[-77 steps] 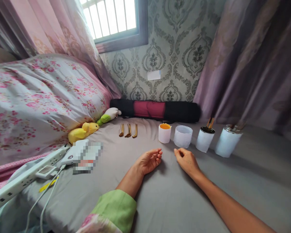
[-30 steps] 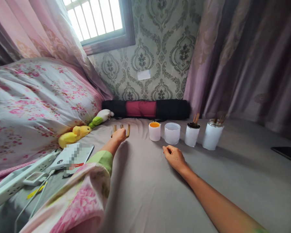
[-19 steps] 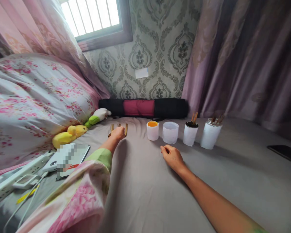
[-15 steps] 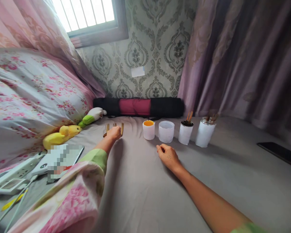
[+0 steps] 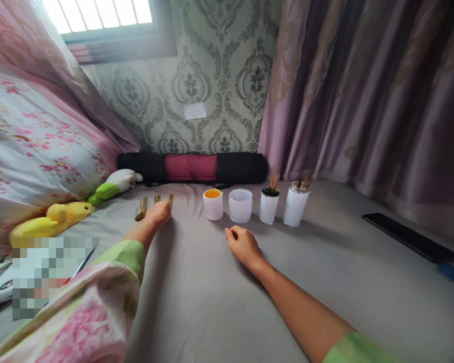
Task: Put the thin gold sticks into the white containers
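Observation:
My left hand [image 5: 161,212] is closed and low over the grey sheet, among small bundles of thin brown sticks. One stick bundle [image 5: 144,204] stands to its left, another bundle [image 5: 158,198] shows just behind it, and a third [image 5: 171,200] rises by its right side. The fingertips are hidden, so what they grip cannot be made out. My right hand [image 5: 242,245] rests on the sheet with curled fingers and nothing visible in them. Beyond it stand a white cup with an orange inside [image 5: 213,205], a whitish translucent cup [image 5: 240,206] and a white-wrapped container with sticks [image 5: 269,206].
A taller wrapped jar [image 5: 296,204] with sticks ends the row. A black phone-like slab [image 5: 408,237] lies at right. A black and maroon roll [image 5: 191,168] lies along the wall. Plush toys [image 5: 53,219] and a flat device [image 5: 79,257] are at left.
The view has turned slightly right, so everything sits further left in the picture. Both hands keep about the same place relative to the sticks and cups.

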Demonstrator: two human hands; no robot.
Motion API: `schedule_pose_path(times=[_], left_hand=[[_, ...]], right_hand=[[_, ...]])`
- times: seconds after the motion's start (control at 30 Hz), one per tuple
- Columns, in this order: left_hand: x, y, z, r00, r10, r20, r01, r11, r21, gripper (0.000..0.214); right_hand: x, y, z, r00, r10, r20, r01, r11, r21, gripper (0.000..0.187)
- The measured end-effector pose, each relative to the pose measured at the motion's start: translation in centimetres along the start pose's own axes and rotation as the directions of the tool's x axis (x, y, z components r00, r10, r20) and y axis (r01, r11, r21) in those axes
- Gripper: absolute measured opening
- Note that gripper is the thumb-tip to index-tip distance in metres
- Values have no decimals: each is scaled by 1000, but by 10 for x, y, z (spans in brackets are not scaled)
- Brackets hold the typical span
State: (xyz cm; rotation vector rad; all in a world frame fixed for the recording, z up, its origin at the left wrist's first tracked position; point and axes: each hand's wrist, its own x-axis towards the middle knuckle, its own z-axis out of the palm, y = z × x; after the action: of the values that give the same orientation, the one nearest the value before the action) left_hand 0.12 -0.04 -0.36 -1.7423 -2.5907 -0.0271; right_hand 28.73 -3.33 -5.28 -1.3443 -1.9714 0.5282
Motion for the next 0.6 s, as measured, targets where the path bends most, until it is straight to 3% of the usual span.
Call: schedule_pose_path(times=[0.6], left_hand=[[7,1,6,1000,18,-3,-18,1000,-20,27]], right_hand=[[-1,-1,0,999,32,12,-31,999,-10,34]])
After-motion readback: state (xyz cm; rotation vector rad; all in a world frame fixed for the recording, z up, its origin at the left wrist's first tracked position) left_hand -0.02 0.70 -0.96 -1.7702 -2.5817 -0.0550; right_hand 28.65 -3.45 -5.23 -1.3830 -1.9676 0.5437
